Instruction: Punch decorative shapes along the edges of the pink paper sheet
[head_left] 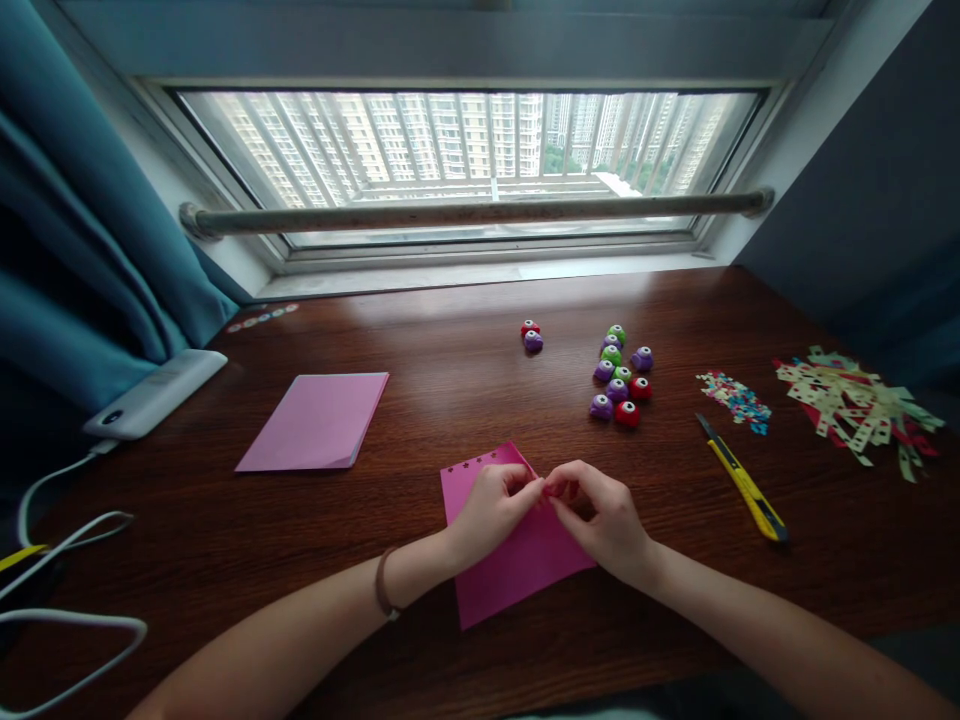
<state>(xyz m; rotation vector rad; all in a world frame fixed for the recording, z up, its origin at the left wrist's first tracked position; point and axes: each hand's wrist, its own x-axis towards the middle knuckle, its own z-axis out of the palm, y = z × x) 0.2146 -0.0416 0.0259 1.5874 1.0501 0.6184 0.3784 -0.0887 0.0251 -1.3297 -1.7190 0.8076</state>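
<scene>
A sheet of bright pink paper [517,575] lies slanted on the table in front of me, with several small star-shaped holes along its top left edge. My left hand [499,510] rests over the sheet, its thumb and finger pinched at the right edge. My right hand [600,515] meets it there, fingertips closed on the same edge. A small reddish-pink bit shows between the fingertips, mostly hidden by them. Beyond my hands stands a cluster of small craft punches [627,413] in red, purple and green, each with an eye-like top. Two more, including a purple punch [533,342], sit apart.
A yellow utility knife [742,485] lies at right with its blade out. Past it are colourful paper bits [739,400] and a heap of punched strips [855,400]. Pale pink paper [315,422], a white power bank [157,393] and a cable [67,540] are at left.
</scene>
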